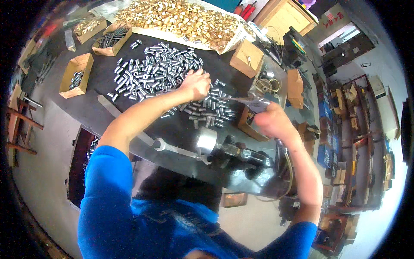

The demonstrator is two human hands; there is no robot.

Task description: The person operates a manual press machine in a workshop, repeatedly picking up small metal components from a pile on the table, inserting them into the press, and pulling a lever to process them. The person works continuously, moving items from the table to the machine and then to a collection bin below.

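My left hand rests on a heap of short silver metal sleeves, its fingers bent and a little apart over the right side. Its fingertips are partly hidden among the parts. In my right hand is an air blow gun, with my fingers wrapped round its handle. The thin nozzle points left, toward a smaller spread of sleeves just right of my left hand. From the gun a hose runs down past my right forearm.
Brass nuts cover a sheet at the back. Small boxes stand at the left, another box at the right. Nearer me lie a wrench and a clamp-like fixture. Shelves line the right wall.
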